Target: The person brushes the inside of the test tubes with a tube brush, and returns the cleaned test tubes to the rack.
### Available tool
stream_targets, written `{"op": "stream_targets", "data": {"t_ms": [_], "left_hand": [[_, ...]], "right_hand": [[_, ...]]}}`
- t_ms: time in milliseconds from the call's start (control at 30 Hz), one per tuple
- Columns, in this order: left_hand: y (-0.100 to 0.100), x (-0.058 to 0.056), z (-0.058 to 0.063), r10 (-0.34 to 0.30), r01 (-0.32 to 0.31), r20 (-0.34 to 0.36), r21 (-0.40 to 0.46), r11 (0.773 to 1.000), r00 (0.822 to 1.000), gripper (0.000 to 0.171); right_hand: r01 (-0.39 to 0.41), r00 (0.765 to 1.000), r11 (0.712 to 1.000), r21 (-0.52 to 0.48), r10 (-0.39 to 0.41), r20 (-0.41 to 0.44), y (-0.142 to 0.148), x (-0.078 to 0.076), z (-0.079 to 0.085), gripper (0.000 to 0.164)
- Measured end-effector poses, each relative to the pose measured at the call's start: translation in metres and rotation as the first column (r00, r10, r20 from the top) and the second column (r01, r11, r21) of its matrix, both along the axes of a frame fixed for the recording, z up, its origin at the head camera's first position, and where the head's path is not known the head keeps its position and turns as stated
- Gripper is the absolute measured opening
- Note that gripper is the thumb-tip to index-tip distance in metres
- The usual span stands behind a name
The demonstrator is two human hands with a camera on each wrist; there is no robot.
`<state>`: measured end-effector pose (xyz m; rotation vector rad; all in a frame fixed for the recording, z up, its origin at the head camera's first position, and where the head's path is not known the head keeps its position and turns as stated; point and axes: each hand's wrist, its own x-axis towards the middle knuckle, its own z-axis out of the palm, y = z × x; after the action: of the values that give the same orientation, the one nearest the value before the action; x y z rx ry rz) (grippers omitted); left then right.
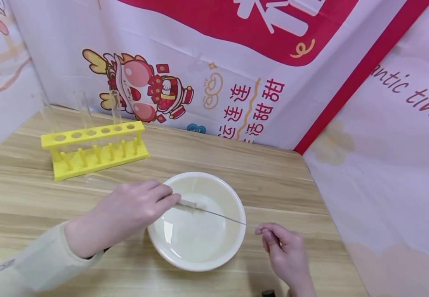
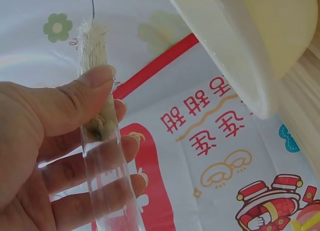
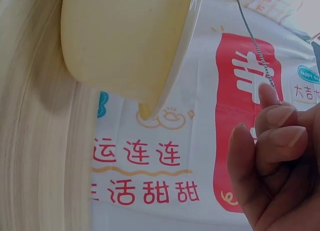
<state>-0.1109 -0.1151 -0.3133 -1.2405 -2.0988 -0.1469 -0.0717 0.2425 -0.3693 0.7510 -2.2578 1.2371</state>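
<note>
A glass test tube (image 2: 109,163) lies across the fingers of my left hand (image 1: 134,208), which grips it with the thumb over its mouth end. The pale bristles (image 2: 94,46) of a test tube brush are partly inside the tube and partly stick out of its mouth. From them a thin twisted wire handle (image 1: 223,216) runs rightward to my right hand (image 1: 288,249), whose fingers pinch its end. Below the tube and wire stands a white basin (image 1: 196,266), seemingly with water in it. The tube's far end is hidden by my left hand in the head view.
At the back left a yellow test tube rack (image 1: 97,165) holds three upright glass tubes. Another clear tube (image 1: 101,180) lies on the wooden table in front of it. A small black object (image 1: 268,293) shows at the bottom edge. Printed cloths rise behind the table and along its sides.
</note>
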Motion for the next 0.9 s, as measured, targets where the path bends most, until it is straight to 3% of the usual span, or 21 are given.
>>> {"op": "stream_targets", "data": {"t_ms": [267, 567, 900], "left_hand": [[0.008, 0.000, 0.003, 0.021, -0.022, -0.025, -0.020, 1.000, 0.999, 0.032], [0.014, 0.002, 0.006, 0.039, -0.040, -0.022, -0.041, 0.998, 0.999, 0.031], [0.023, 0.000, 0.003, -0.011, 0.010, -0.058, -0.020, 1.000, 0.998, 0.018]], "right_hand": [[0.010, 0.997, 1.000, -0.002, -0.011, -0.076, -0.009, -0.002, -0.002, 0.032], [0.025, 0.996, 1.000, -0.011, -0.026, -0.080, -0.015, -0.002, 0.001, 0.032], [0.022, 0.997, 1.000, 0.018, -0.020, -0.075, -0.023, -0.001, 0.002, 0.030]]}}
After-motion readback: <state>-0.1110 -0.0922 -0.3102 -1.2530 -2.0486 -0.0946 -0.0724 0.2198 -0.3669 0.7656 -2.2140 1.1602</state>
